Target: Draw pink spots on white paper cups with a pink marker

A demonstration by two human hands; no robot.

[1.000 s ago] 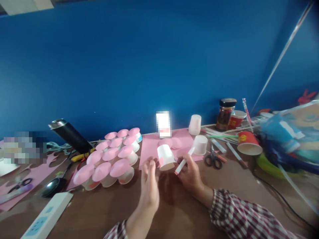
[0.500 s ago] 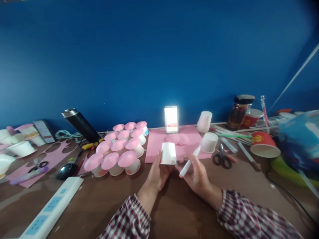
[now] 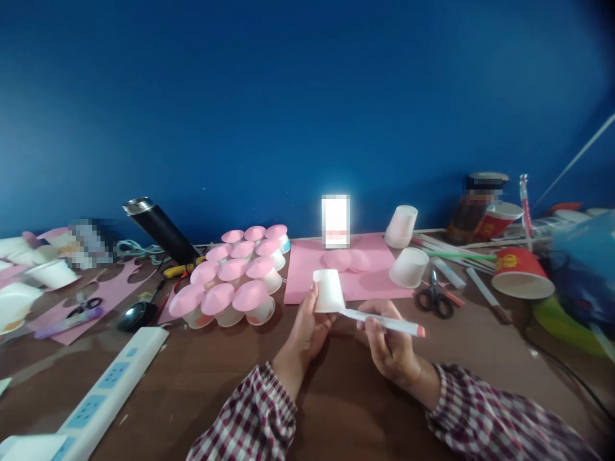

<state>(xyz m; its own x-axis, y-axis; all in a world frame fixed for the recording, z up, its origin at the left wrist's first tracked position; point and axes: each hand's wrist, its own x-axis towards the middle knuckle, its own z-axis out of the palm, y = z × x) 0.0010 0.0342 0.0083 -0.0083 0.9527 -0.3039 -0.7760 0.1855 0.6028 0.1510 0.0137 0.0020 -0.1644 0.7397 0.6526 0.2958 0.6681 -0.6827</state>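
My left hand [image 3: 307, 326] holds a small white paper cup [image 3: 328, 290] upside down above the brown table [image 3: 202, 384]. My right hand [image 3: 389, 342] grips a white marker with a pink end cap [image 3: 384, 322], lying nearly level, its tip touching the cup's lower edge. Both sleeves are red-and-white plaid. Just beyond the cup lies a pink paper sheet [image 3: 307, 272] with cut pink circles [image 3: 346, 260] on it.
A cluster of pink-topped cups [image 3: 230, 282] stands to the left. Two white cups [image 3: 408, 266], scissors [image 3: 435, 298], straws, red cups [image 3: 521, 274] and a jar [image 3: 473, 205] are at right. A power strip [image 3: 103, 390], black flask [image 3: 158, 227] and more scissors [image 3: 81, 306] lie left.
My left hand took hold of the cup and stood it upside down. My right hand swung the marker from upright to nearly level, its tip now at the cup. The view shifted left.
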